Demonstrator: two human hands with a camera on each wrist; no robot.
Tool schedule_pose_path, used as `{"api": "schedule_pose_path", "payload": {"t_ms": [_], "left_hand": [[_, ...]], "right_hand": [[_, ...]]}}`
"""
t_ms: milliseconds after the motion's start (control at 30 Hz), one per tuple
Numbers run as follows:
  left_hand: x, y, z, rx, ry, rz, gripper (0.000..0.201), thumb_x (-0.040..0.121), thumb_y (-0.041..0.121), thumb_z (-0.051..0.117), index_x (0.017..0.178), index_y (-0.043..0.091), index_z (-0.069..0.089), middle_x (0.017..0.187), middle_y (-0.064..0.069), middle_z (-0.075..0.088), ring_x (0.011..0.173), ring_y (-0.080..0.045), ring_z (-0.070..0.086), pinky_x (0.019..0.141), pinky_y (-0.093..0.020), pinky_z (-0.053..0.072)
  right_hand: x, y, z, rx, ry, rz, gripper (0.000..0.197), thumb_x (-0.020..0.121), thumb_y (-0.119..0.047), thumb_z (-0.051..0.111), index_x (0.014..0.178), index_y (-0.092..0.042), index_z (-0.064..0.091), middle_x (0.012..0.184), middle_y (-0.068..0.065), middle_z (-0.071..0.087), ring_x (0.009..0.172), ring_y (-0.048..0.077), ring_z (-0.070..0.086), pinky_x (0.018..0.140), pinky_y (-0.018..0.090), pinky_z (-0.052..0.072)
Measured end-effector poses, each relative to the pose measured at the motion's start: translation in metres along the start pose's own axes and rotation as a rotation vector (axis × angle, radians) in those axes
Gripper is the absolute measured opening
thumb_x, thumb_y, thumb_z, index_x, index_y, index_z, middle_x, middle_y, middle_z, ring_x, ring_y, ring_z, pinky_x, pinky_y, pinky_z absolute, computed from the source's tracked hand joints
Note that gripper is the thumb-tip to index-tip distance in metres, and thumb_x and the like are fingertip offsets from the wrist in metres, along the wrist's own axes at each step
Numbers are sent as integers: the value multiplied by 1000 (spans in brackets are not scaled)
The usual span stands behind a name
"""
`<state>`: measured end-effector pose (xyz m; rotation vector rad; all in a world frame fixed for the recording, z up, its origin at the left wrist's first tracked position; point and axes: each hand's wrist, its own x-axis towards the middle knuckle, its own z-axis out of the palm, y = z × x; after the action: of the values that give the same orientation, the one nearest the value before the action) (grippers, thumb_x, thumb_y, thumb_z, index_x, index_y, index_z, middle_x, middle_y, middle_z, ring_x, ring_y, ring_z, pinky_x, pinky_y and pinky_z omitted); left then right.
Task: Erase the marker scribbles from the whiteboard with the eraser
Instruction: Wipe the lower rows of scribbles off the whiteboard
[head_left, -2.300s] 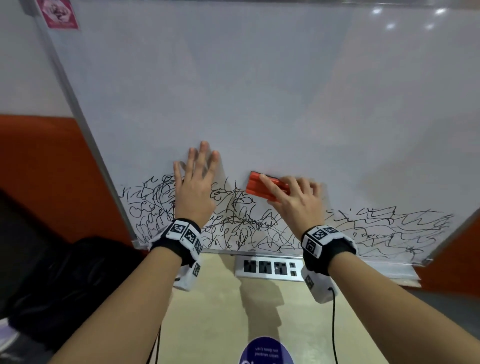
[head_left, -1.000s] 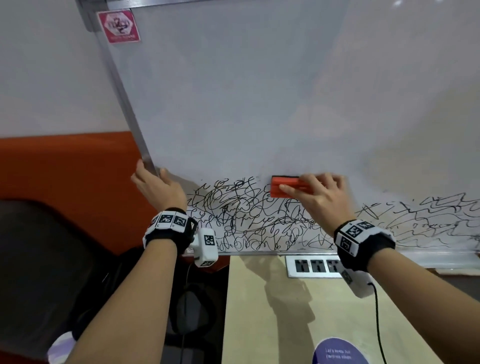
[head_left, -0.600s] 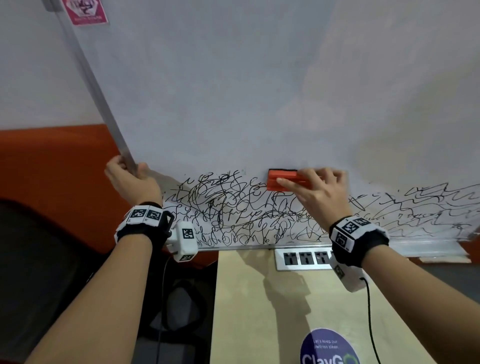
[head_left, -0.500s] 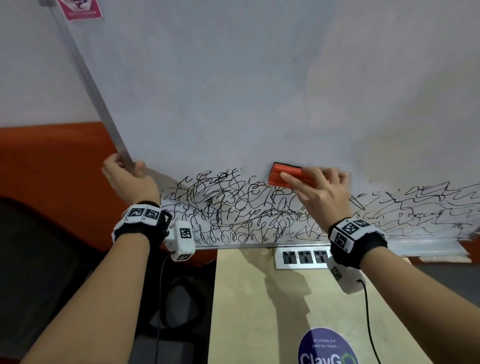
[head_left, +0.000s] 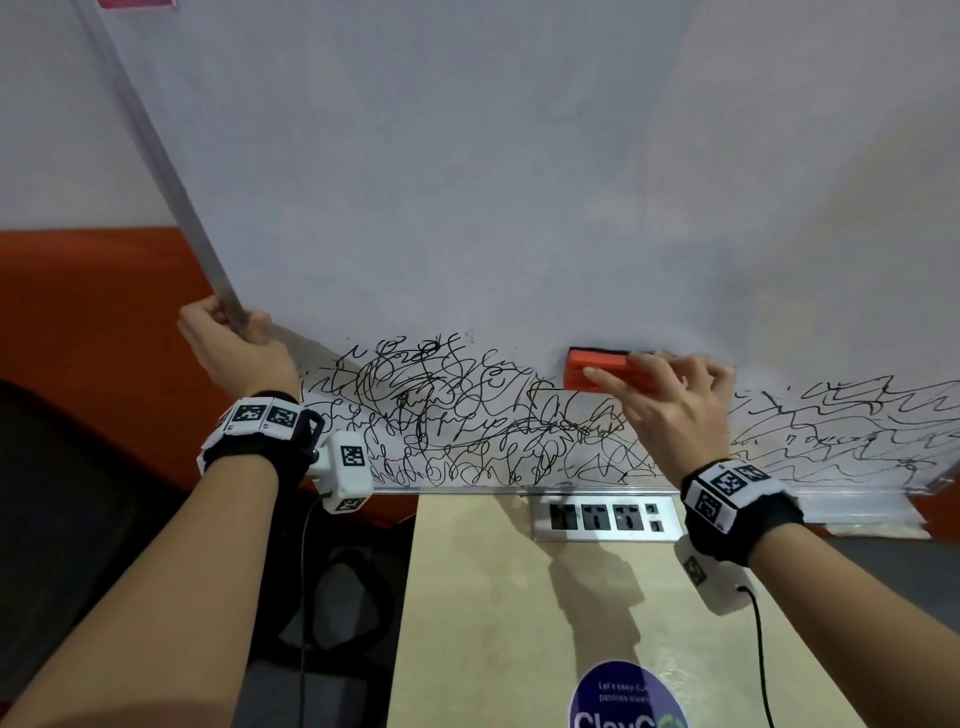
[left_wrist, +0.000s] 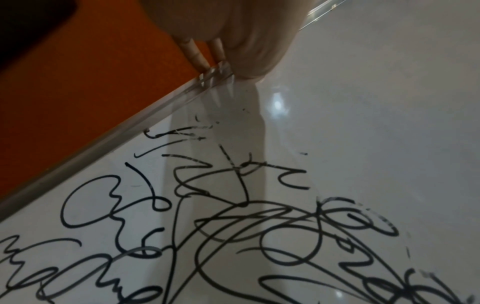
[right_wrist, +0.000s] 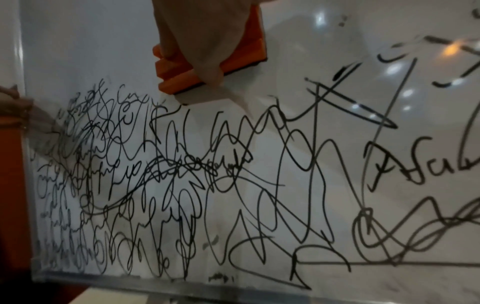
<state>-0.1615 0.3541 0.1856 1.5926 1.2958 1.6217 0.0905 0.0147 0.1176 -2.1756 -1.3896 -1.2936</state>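
A large whiteboard (head_left: 467, 182) leans in front of me, wiped over most of its face. Black marker scribbles (head_left: 457, 421) (right_wrist: 182, 174) (left_wrist: 233, 226) fill a band along its bottom edge, thinner lines running on to the right. My right hand (head_left: 670, 400) grips an orange eraser (head_left: 602, 370) (right_wrist: 233, 59) with a black felt, pressed flat on the board just above the scribbles' top edge. My left hand (head_left: 234, 343) (left_wrist: 228, 37) grips the board's metal left frame (head_left: 171, 182) (left_wrist: 103, 148), fingers curled round its edge.
A light wooden table (head_left: 493, 623) stands below the board, with a socket strip (head_left: 602, 517) at its far edge and a blue round sticker (head_left: 623, 696). An orange wall panel (head_left: 78, 312) and dark bags (head_left: 78, 519) lie to the left. The board's marker ledge (head_left: 857, 512) runs right.
My left hand left the board's face and took hold of the left frame. In the last half second the eraser levelled out and shifted slightly right along the scribbles' top edge.
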Motion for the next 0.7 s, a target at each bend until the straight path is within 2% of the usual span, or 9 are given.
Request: {"api": "schedule_pose_path", "payload": {"t_ms": [200,267,367,533,700], "left_hand": [[1,-1,1,23,5,-2,27,90,-1,58,115,7,50,124,-8,55,108,-21,62,92,-30,54],[0,0,3,38,20,-12,27,91,0,59,116,6,50,126,-6,54,110,-21,60,94,-28,53],[-1,3,3,44,21,-15,27,92,1,60,117,5,50,128,-4,52,112,-19,60,95,-26,52],[0,2,-1,47,-1,12,27,91,0,61,115,6,50,126,-5,53,110,-20,60,95,-28,53],[-5,7,-1,115,6,35,27,94,0,58,119,2,49,131,-7,51,117,-20,55,94,-23,47]], "right_hand": [[-9,-7,-1,23,-107,-64,66,75,-13,84,129,-45,61,119,3,63,104,31,51,88,48,32],[2,-19,4,54,-101,-62,66,76,-14,82,130,-45,60,119,2,63,102,30,53,88,47,32],[14,-37,7,97,-82,-85,55,86,-20,72,132,-47,58,116,0,63,102,28,52,87,46,32],[-4,-16,2,40,-75,-66,69,77,-16,83,133,-45,56,117,2,63,101,29,51,87,46,31],[12,-36,5,67,-92,-71,60,81,-19,79,130,-47,60,114,0,63,100,29,52,87,46,30]]}}
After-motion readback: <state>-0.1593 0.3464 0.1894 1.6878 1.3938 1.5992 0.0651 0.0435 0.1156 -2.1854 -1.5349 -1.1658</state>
